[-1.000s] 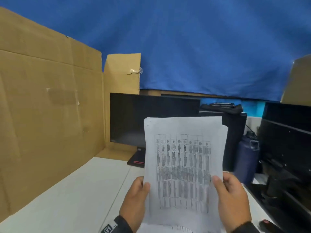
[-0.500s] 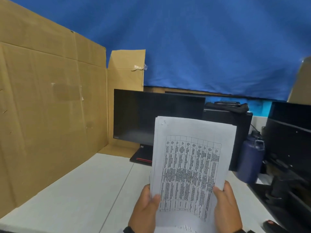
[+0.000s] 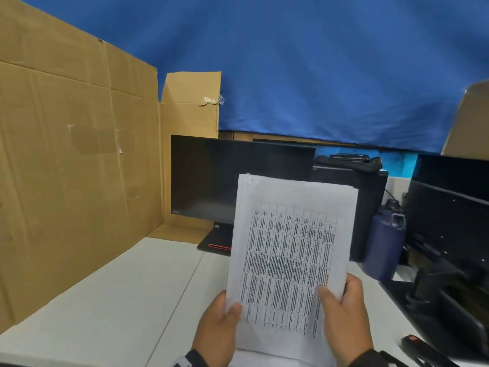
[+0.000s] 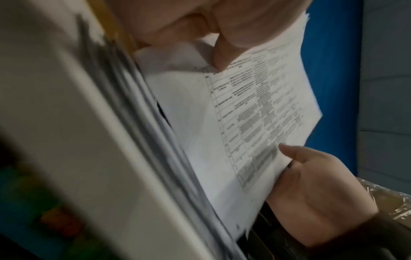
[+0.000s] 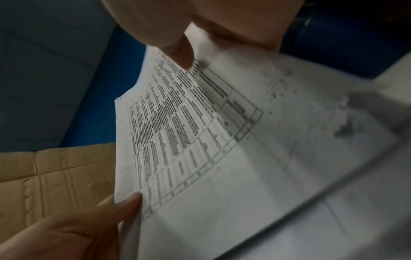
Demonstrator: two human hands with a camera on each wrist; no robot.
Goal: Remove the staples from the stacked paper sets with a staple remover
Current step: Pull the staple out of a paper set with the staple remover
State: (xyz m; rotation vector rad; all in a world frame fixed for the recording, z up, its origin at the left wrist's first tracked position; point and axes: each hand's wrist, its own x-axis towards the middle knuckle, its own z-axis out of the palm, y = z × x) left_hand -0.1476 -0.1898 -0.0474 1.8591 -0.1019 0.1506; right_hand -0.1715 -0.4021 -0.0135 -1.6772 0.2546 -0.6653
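A tall wall of brown corrugated cardboard point(image 3: 79, 168) stands to the left of a white surface point(image 3: 113, 308), with a blue cloth backdrop point(image 3: 317, 75) hanging behind. At the far side of the surface, behind the papers, a black flat monitor point(image 3: 211, 181) with a dark screen stands on its base. To the right of the monitor sit a black computer case point(image 3: 370, 207) and, in front of it, a dark blue water bottle point(image 3: 385, 242) with a carry loop. A stapled set of white printed sheets point(image 3: 288, 260), showing a table of small text, is held upright in the air above the surface, in front of the monitor. The left hand point(image 3: 219, 332) grips its lower left edge, thumb pressed on the front. The right hand point(image 3: 344, 319) grips its lower right edge, thumb on the front and fingers point(image 4: 291, 153) curled behind. A small black object with a red mark point(image 3: 412, 345) lies on the surface at the lower right, too blurred to identify.
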